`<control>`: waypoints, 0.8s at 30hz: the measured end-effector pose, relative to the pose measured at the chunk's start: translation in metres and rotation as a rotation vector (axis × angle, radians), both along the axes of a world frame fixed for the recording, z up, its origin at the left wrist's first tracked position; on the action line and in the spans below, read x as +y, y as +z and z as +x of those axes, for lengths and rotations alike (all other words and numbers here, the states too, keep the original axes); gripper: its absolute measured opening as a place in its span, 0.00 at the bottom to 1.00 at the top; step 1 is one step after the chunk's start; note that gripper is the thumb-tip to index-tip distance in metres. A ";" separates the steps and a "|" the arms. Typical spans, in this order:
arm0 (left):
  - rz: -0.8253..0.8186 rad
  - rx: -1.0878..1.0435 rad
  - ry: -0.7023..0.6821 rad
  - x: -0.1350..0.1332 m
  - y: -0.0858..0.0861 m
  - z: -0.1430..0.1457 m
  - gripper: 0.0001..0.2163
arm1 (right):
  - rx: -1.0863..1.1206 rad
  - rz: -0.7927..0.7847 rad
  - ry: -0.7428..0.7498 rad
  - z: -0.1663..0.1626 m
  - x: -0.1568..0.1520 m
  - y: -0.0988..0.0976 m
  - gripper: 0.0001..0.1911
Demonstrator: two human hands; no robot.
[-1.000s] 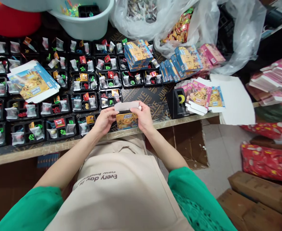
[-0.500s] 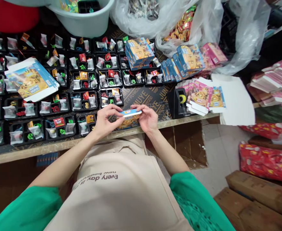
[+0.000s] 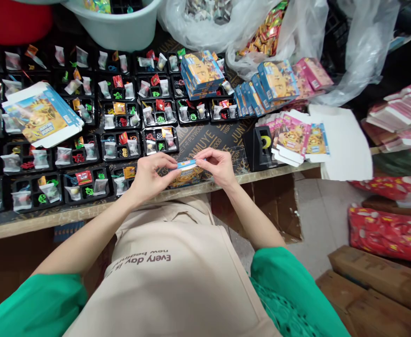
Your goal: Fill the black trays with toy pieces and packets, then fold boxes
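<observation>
A small blue and yellow printed box stands upright at the table's front edge, its narrow top end facing me. My left hand pinches the left corner of that top end between thumb and fingers. At the right corner, my right hand has its thumb and forefinger closed on the top flap. The lower part of the box is partly hidden by my fingers. Just beyond it lies a black tray with small wrapped packets and toys. Left of my left hand is another filled tray.
Many filled black trays cover the left. A stack of flat cartons lies on some. Closed blue boxes are piled behind. A tape dispenser and pink cartons sit right. A pale tub and plastic bags line the back.
My right hand has shifted slightly, its thumb now over the box's top flap. The flap at the top end looks folded down further. The view has moved a little.
</observation>
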State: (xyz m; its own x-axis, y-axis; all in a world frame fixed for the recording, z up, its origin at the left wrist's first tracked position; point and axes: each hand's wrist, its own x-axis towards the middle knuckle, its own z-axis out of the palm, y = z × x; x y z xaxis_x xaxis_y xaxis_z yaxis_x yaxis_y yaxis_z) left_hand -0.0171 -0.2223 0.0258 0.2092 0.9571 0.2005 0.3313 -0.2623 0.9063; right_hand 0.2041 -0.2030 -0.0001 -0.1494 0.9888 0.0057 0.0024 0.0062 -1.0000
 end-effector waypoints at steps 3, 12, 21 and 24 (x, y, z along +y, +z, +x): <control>0.149 0.128 -0.042 -0.006 0.000 -0.002 0.06 | -0.063 0.058 0.047 0.004 -0.002 -0.007 0.14; 0.343 0.410 -0.262 -0.002 -0.008 0.023 0.13 | -0.648 0.383 -0.122 0.047 -0.030 0.008 0.15; 0.477 0.609 -0.223 -0.003 -0.025 0.029 0.22 | -1.062 0.137 -0.629 0.210 -0.045 -0.009 0.15; 0.509 0.612 -0.210 -0.012 -0.037 0.033 0.23 | -1.053 0.100 -0.528 0.216 -0.038 -0.014 0.12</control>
